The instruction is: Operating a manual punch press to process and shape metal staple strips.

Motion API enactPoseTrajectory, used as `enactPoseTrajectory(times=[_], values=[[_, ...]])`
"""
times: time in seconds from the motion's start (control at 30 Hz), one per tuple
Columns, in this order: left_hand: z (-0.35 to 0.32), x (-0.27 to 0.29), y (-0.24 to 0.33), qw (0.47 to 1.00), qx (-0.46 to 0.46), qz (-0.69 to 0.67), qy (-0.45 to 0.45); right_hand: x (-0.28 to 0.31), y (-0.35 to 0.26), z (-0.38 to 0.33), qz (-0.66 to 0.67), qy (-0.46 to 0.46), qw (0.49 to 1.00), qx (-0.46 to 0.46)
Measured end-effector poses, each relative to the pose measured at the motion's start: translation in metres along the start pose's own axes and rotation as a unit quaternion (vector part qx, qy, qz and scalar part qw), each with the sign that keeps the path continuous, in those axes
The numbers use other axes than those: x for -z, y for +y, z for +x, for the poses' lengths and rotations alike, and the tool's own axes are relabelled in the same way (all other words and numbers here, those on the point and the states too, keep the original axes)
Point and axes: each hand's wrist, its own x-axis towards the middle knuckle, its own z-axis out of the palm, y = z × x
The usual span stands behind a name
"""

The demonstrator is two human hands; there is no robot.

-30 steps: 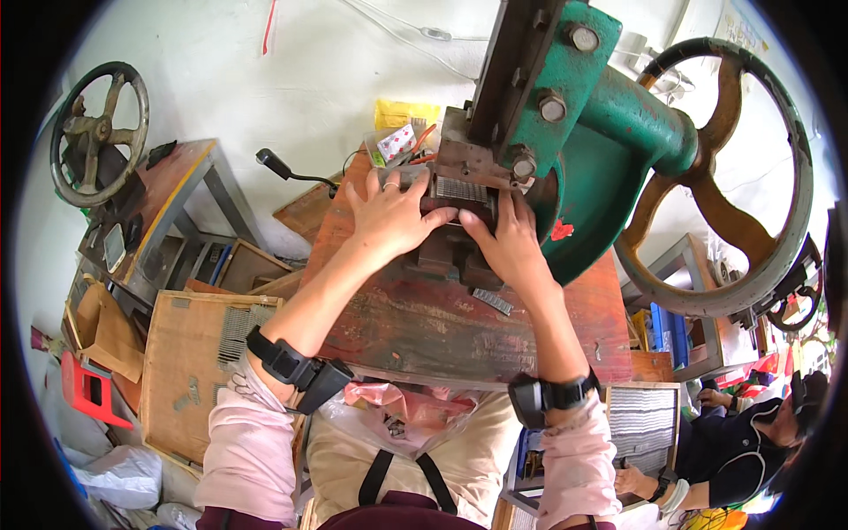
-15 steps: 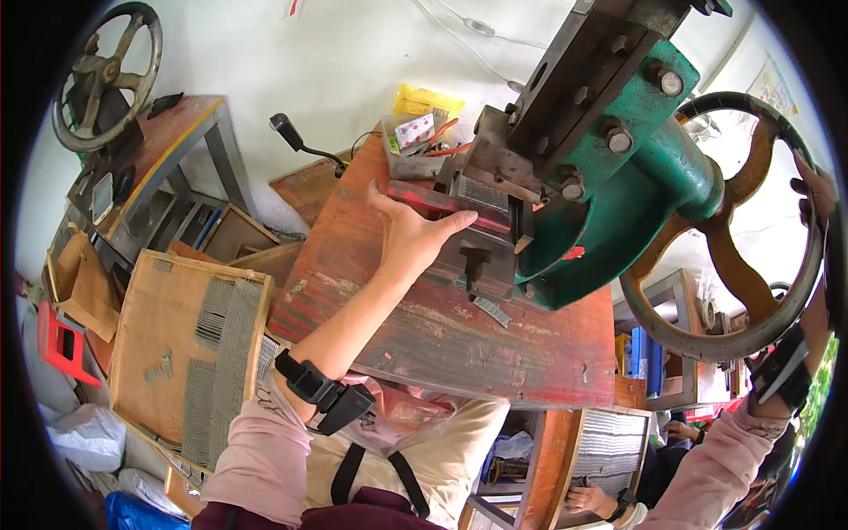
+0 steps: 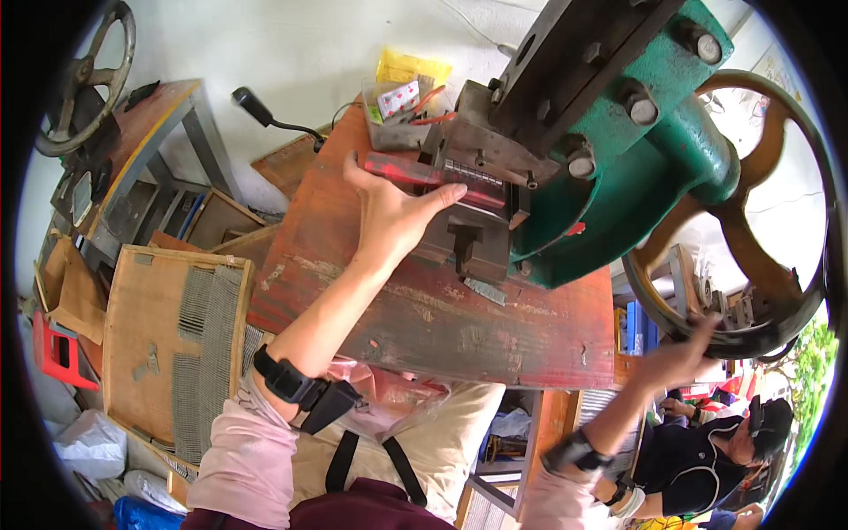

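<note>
A green hand press (image 3: 618, 185) stands on the red wooden bench, its dark upper block (image 3: 495, 146) over a steel die (image 3: 459, 243). My left hand (image 3: 397, 216) is closed on a red bar (image 3: 397, 168) at the die, the thumb on its near side and fingers round its left end. A ridged grey metal strip (image 3: 468, 171) shows just under the upper block. To the right, my right hand (image 3: 676, 362) is smeared by motion at the lower rim of the press's handwheel (image 3: 767, 159). Whether it touches the rim cannot be made out.
A wooden tray (image 3: 141, 353) of thin metal strips lies left of the bench (image 3: 353, 318). A loose metal piece (image 3: 485, 291) rests before the die. Behind stands a tool bin (image 3: 397, 132). A co-worker (image 3: 715, 450) sits at lower right; another handwheel (image 3: 88, 75) is at far left.
My right hand has come down from the wheel's far right side to its lower rim. The upper block looks closer to the metal strip. My left hand keeps the red bar; the whole view has shifted.
</note>
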Motion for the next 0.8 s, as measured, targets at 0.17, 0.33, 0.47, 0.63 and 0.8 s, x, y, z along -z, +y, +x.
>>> enactPoseTrajectory(times=[0.17,0.33,0.47,0.63,0.8], values=[[0.003,-0.004,0.005,0.995,0.016,0.086,0.051,0.020,-0.065,0.146,0.019,-0.275,0.959,-0.066],[0.002,-0.005,0.009,0.992,0.036,0.100,0.072,-0.001,-0.082,0.166,-0.061,-0.202,0.976,-0.054],[0.002,-0.002,0.008,0.998,0.032,0.036,0.036,-0.013,-0.049,0.045,-0.019,0.038,0.998,-0.052],[0.000,-0.001,0.004,1.000,0.024,0.011,0.001,-0.007,0.004,-0.003,-0.003,0.000,1.000,0.016],[0.003,-0.002,0.002,0.996,0.028,0.079,0.026,0.016,-0.060,0.102,-0.096,-0.196,0.976,0.023]])
